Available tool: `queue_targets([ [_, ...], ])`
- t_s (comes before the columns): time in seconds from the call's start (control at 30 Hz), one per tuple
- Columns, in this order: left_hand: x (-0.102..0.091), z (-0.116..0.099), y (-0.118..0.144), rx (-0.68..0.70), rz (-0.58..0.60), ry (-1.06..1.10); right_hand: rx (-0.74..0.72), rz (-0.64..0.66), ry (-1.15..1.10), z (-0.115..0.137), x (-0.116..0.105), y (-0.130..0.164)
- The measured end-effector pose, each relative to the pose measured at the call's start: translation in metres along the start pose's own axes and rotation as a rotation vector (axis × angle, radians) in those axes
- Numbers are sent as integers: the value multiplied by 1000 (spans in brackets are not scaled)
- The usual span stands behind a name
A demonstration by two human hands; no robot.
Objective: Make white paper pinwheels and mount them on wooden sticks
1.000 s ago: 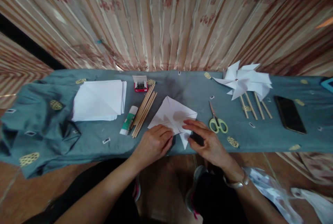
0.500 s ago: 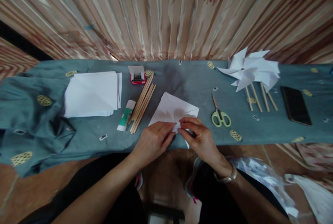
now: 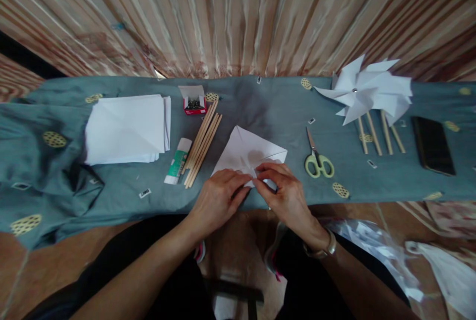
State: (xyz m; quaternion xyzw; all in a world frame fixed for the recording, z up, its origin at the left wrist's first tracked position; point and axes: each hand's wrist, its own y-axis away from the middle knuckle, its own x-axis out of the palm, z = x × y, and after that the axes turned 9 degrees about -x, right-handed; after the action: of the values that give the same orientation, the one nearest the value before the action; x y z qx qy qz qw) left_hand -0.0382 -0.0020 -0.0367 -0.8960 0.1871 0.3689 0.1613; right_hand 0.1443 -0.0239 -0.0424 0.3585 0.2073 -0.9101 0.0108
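Observation:
A white square of paper (image 3: 250,150) with diagonal creases lies on the blue-grey cloth (image 3: 260,106) near its front edge. My left hand (image 3: 218,198) presses on the paper's near left part. My right hand (image 3: 283,191) pinches a flap of the paper toward the middle, fingertips almost touching those of the left. The near corner of the paper is hidden under both hands.
A bundle of wooden sticks (image 3: 202,143) and a glue stick (image 3: 178,160) lie left of the paper, with a stack of white sheets (image 3: 126,128) further left. A red box of pins (image 3: 194,101) sits behind. Green scissors (image 3: 317,159), paper pinwheels (image 3: 366,93) and a black phone (image 3: 432,144) lie to the right.
My right hand has drawn a paper flap from the right toward the middle, and both hands now meet over the sheet. The view has shifted slightly.

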Motion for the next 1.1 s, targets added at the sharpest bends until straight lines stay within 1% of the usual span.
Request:
queue_targets([
  [0.23,1,0,-4,-51,38,26,-12,11,29,-2,0,1],
  [0.47,1,-1,-6,-82,51,31,-25,10,70,-3,0,2],
  [0.77,0,-1,-6,-92,46,38,-81,21,67,-2,-2,2],
  [1.1,0,-1,-7,-82,52,38,-156,72,139,-2,-2,5],
])
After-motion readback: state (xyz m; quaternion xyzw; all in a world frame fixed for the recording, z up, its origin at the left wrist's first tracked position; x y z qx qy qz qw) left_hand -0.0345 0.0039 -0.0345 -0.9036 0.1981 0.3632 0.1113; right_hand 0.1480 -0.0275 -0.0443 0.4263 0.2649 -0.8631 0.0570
